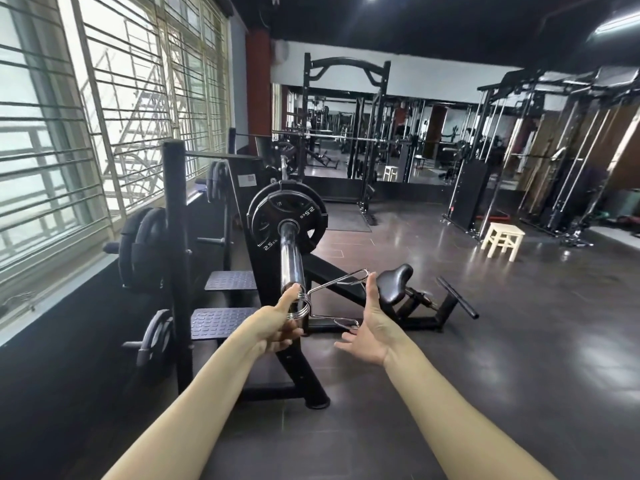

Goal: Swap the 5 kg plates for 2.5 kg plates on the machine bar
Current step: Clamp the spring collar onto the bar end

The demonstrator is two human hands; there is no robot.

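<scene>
A chrome bar sleeve [290,251] points toward me from the black machine. A black 2.5 kg plate [287,223] sits on it, with a larger black plate [320,202] behind it marked 5. A chrome spring collar [332,301] is at the very end of the sleeve, its coil around the tip and its two handles sticking out to the right. My left hand [280,323] grips the coil at the sleeve's end. My right hand [372,323] is spread, thumb against the upper handle and fingers below the lower one.
A black plate rack post [176,244] stands at the left with dark plates [138,247] on its pegs, by the barred windows. The machine's black saddle seat [394,284] and footbar lie right of my hands. A white stool [504,239] stands on the dark floor.
</scene>
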